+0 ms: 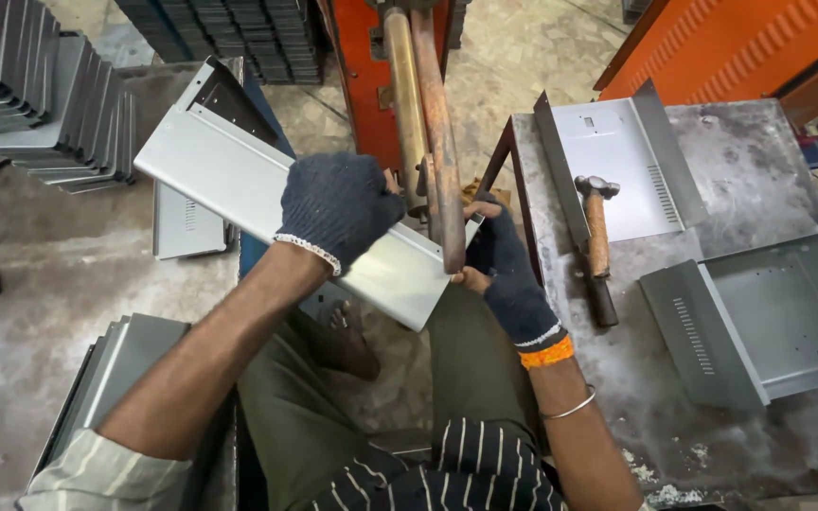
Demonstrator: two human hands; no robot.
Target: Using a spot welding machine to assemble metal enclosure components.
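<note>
A long bent grey sheet-metal panel [229,180] lies slanted from upper left to lower right under two copper-coloured welder arms [437,142]. My left hand [338,208], in a dark knitted glove, presses on top of the panel near its middle. My right hand [499,260], also gloved, grips the panel's right end beside the lower welder arm. The arms reach out from an orange machine [366,66] and cross the panel's right end.
Stacks of bent grey panels [49,95] stand at the upper left and lower left [115,369]. On the right metal table [731,142] lie a wooden-handled hammer [598,232], a light grey panel [617,161] and a darker panel [769,322].
</note>
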